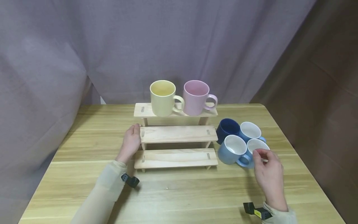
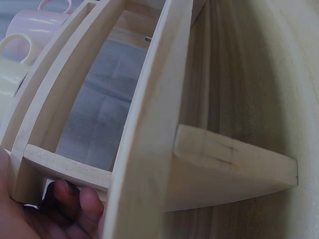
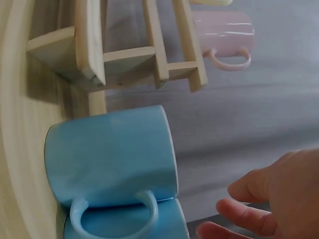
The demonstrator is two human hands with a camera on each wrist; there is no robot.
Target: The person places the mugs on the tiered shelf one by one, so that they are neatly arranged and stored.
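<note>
A three-step wooden rack [image 1: 176, 158] stands on the table. My left hand [image 1: 132, 140] grips the left end of its middle step; in the left wrist view the fingers [image 2: 70, 199] curl under that board, beside a support. My right hand [image 1: 269, 171] hovers by the front right light blue mug [image 1: 256, 144], partly covering it in the head view. Apart from the mug rims in the right wrist view, its loosely bent fingers [image 3: 246, 216] hold nothing. To its left stands another light blue mug [image 3: 112, 157], handle outward. Behind are a blue mug [image 1: 250, 130] and a navy mug [image 1: 227, 129].
On the rack's top step, a yellow mug [image 1: 162, 101] and a pink mug [image 1: 195, 101] stand upright, handles to the right. A grey curtain [image 1: 167, 40] hangs behind the wooden table [image 1: 179, 199]. Brown cloth [image 1: 321, 93] borders its right side.
</note>
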